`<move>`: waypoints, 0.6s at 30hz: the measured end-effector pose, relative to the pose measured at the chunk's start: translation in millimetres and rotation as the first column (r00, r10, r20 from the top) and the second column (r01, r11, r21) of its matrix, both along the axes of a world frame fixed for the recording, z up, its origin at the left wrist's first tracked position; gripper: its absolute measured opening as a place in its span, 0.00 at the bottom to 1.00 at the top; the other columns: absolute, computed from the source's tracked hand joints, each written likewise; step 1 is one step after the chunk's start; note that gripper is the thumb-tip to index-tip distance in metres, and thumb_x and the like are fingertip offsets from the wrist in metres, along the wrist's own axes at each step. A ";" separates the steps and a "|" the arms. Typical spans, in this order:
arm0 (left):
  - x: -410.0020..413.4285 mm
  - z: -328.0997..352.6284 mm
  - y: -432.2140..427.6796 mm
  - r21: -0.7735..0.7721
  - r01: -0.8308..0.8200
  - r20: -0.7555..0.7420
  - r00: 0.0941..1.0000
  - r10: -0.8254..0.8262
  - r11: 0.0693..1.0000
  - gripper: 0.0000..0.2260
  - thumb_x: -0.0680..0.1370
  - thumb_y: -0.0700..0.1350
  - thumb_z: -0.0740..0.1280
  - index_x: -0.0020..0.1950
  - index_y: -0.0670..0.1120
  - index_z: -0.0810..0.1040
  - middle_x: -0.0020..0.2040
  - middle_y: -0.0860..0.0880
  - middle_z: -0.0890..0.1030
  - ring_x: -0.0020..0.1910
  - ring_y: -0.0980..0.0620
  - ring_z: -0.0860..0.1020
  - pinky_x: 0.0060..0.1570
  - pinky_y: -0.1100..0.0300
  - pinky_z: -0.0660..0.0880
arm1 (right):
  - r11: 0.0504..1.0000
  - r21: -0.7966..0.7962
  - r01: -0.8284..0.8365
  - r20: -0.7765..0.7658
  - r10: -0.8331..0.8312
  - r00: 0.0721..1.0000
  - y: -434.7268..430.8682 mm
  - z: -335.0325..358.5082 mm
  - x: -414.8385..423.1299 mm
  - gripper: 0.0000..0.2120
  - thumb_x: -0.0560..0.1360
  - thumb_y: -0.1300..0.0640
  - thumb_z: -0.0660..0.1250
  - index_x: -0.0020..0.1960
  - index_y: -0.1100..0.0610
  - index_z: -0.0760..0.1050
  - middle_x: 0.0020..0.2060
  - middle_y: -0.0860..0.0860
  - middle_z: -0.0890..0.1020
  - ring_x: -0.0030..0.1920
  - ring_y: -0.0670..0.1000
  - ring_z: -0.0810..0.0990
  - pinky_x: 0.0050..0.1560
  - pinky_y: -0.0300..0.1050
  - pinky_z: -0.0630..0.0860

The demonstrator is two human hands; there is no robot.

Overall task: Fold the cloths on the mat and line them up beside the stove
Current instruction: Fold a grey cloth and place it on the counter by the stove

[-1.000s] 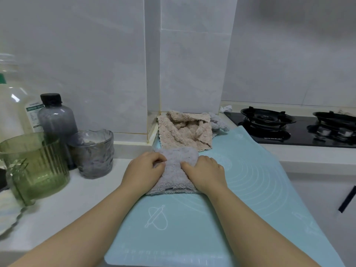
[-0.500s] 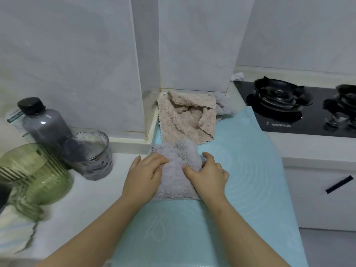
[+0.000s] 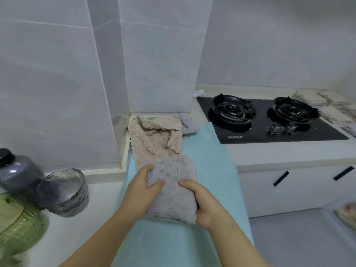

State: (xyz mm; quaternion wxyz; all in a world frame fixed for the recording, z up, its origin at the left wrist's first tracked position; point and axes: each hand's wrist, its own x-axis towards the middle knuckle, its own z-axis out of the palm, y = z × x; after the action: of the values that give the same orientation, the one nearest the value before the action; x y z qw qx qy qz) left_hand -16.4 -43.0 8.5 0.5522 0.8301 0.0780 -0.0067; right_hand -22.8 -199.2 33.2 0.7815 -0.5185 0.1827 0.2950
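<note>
**Folded grey cloth, now held at both edges**

Item 1. We record the grey cloth (image 3: 173, 201), folded to a thick rectangle, on the near-middle of the teal mat (image 3: 211, 160). Its far edge touches the beige cloth (image 3: 154, 140). We cannot tell whether it rests on the mat or is lifted just clear.

Item 2. The left hand (image 3: 141, 191) grips the cloth's left edge, fingers curled round it and thumb on top. Half a second ago these fingers lay flat across the cloth.

Item 3. The right hand (image 3: 205, 204) grips the right edge, thumb pressed on top and fingers wrapped under. Earlier it too pressed down from above.

Item 4. The beige cloth lies crumpled and unfolded at the mat's far end, against the wall corner. We see no shift in it. A second grey cloth (image 3: 187, 123) shows from behind it.

Item 5. The stove (image 3: 317, 134) sits right of the mat. We now see both burners, where before the second was cut off.

Item 6. Folded pale cloths (image 3: 327, 105) lie in a row beyond the stove's right side, newly in view.

Item 7. On the counter (image 3: 100, 199), left of the mat, are a glass cup (image 3: 63, 191), a dark bottle (image 3: 17, 170) and a green pitcher (image 3: 17, 226).
</note>
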 end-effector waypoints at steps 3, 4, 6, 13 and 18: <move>11.6 12.7 -31.2 -0.321 0.038 -0.186 0.977 -0.102 0.946 0.30 0.72 0.51 0.71 0.70 0.54 0.61 0.63 0.48 0.73 0.57 0.49 0.76 0.56 0.56 0.75 | 0.988 0.129 0.081 -0.012 -0.080 0.997 -40.2 13.7 0.7 0.13 0.72 0.58 0.64 0.47 0.64 0.83 0.49 0.63 0.83 0.45 0.59 0.84 0.52 0.54 0.79; 16.6 15.7 -43.5 -0.421 0.035 -0.262 0.952 -0.158 0.906 0.36 0.68 0.56 0.74 0.71 0.57 0.59 0.64 0.48 0.73 0.59 0.47 0.75 0.60 0.50 0.73 | 0.980 0.155 0.127 -0.006 -0.127 0.992 -56.3 17.0 0.0 0.13 0.71 0.58 0.64 0.46 0.65 0.83 0.48 0.63 0.83 0.43 0.59 0.85 0.48 0.54 0.80; 24.5 20.8 -67.5 -0.478 0.065 -0.334 0.909 -0.250 0.876 0.41 0.63 0.59 0.76 0.70 0.64 0.57 0.70 0.49 0.69 0.64 0.44 0.72 0.66 0.43 0.67 | 0.961 0.178 0.212 0.007 -0.217 0.976 -84.8 21.7 -1.0 0.15 0.69 0.57 0.65 0.51 0.65 0.80 0.48 0.63 0.83 0.43 0.60 0.85 0.45 0.54 0.81; 57.5 32.3 -209.0 -0.392 0.323 -0.129 0.908 -0.399 0.861 0.19 0.80 0.35 0.58 0.59 0.59 0.73 0.68 0.49 0.71 0.61 0.49 0.74 0.59 0.59 0.73 | 0.909 0.037 0.415 0.123 -0.416 0.901 -214.8 12.6 6.8 0.14 0.77 0.60 0.62 0.62 0.60 0.73 0.50 0.60 0.84 0.48 0.59 0.84 0.39 0.50 0.81; 85.4 28.4 -344.1 -0.324 0.299 -0.126 0.927 -0.354 0.897 0.16 0.79 0.33 0.56 0.51 0.50 0.78 0.58 0.49 0.75 0.49 0.55 0.73 0.34 0.78 0.67 | 0.856 -0.125 0.502 0.269 -0.458 0.847 -343.8 17.1 27.6 0.28 0.76 0.60 0.63 0.72 0.43 0.58 0.59 0.53 0.78 0.51 0.56 0.82 0.43 0.51 0.80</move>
State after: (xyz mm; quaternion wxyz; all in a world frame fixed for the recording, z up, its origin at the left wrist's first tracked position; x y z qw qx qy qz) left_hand 69.0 -387.1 36.9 0.6529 0.7338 -0.0146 -0.1872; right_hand 4.8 -543.0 50.3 0.7929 -0.5588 0.2430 0.0087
